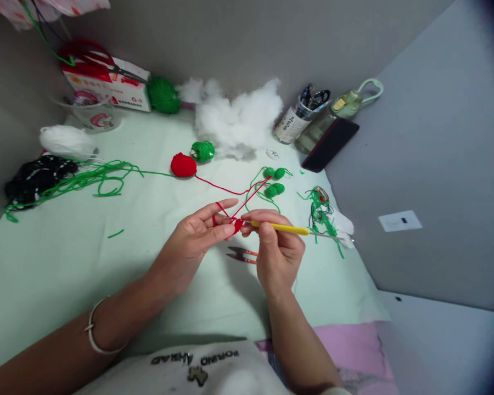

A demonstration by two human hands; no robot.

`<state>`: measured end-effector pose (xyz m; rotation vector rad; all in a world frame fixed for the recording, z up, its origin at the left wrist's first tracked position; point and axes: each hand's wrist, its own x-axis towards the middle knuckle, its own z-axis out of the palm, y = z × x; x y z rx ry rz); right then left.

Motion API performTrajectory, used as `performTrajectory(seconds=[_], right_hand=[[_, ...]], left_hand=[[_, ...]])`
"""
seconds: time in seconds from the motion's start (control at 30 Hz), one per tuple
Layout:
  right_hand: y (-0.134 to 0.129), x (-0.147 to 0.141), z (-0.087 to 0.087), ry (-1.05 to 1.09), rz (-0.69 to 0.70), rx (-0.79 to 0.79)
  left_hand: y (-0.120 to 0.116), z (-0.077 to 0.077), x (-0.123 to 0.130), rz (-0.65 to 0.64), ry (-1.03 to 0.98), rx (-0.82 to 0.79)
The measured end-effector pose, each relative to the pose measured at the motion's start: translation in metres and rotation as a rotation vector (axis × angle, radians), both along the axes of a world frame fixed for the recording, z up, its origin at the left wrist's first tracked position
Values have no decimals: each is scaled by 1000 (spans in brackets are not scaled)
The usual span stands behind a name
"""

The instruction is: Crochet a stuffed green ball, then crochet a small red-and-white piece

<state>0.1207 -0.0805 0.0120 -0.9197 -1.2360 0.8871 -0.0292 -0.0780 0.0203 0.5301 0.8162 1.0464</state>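
Observation:
Between thumb and fingers, my left hand pinches a small red crochet piece, with red yarn looped around its fingers. My right hand is closed round the yellow handle of a crochet hook; the hook's tip meets the red piece. The red yarn runs back over the table to a red yarn ball. Thread snips with orange handles lie just below the hands, partly hidden by my right hand. Beyond the hands are small green crocheted balls with green tails.
White stuffing is heaped at the back, beside a green yarn ball. A pen cup, a bottle and a phone stand at right. Yarn scraps lie near the right wall; green strands spread at left.

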Motion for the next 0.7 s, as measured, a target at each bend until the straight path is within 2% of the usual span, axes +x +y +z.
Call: performTrajectory(seconds=[0.17, 0.3, 0.57, 0.7], right_hand=[[4, 7, 1, 117, -18, -110], [6, 7, -1, 183, 120, -149], [2, 1, -3, -71, 40, -9], [-4, 1, -5, -393, -19, 195]], left_hand=[[1, 4, -3, 47, -24, -38], [-3, 0, 0, 2, -5, 30], [-3, -4, 2, 16, 52, 58], [-1, -4, 3, 40, 7, -9]])
